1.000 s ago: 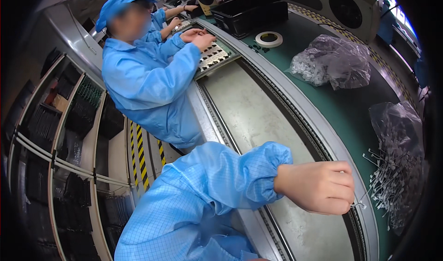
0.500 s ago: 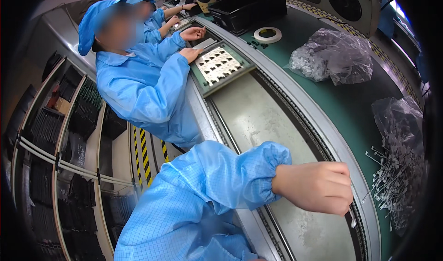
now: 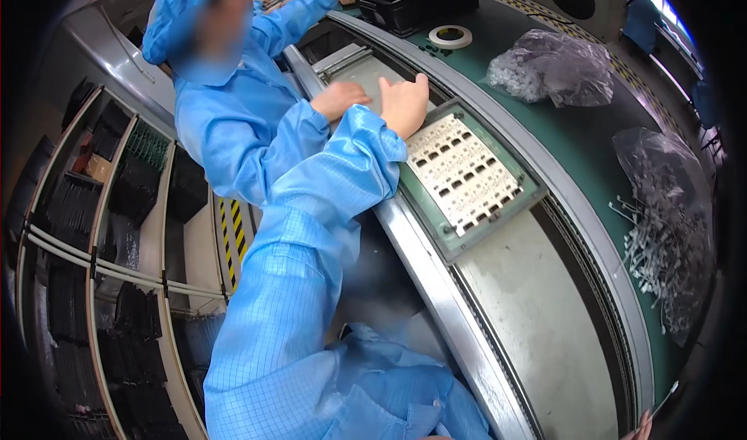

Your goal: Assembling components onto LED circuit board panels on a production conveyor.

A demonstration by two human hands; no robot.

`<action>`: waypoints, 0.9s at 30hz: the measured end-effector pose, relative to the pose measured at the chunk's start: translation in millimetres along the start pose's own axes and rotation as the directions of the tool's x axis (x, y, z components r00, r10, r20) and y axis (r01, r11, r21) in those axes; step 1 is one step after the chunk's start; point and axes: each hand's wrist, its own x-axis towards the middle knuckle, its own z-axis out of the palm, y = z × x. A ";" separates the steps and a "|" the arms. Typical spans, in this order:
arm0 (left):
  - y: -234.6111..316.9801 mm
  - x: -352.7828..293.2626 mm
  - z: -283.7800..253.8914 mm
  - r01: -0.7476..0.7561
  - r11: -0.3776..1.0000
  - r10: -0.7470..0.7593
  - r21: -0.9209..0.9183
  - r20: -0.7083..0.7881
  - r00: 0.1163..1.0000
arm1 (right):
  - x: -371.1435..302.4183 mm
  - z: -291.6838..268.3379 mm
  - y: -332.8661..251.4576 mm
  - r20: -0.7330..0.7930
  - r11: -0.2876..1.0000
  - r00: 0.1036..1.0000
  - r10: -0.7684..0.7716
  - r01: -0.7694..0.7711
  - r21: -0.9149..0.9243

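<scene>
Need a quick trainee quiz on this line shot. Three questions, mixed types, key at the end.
1. True or false: the person's left hand is at the far end of the green-edged tray.
2. What lies beside the black bin?
A) a hammer
B) a tape roll
C) a drinking cup
3. What does the person's right hand, only partly in view at the lower right, hold?

Key:
1. True
2. B
3. A thin white-ended cable
</scene>
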 end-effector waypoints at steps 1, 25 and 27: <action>4.6 -5.3 0.4 -0.050 0.999 0.052 -0.021 0.065 0.997 | -0.4 1.4 -0.2 -0.018 0.994 0.997 -0.073 0.074 0.074; -30.5 77.2 -1.7 -0.351 0.363 0.412 -0.863 -0.190 0.891 | 84.5 309.2 -280.1 0.405 0.969 0.910 0.094 -0.177 0.170; -27.5 80.1 3.5 -0.325 0.393 0.435 -0.860 -0.137 0.890 | 87.3 337.0 -274.1 0.365 0.986 0.926 -0.095 0.037 0.164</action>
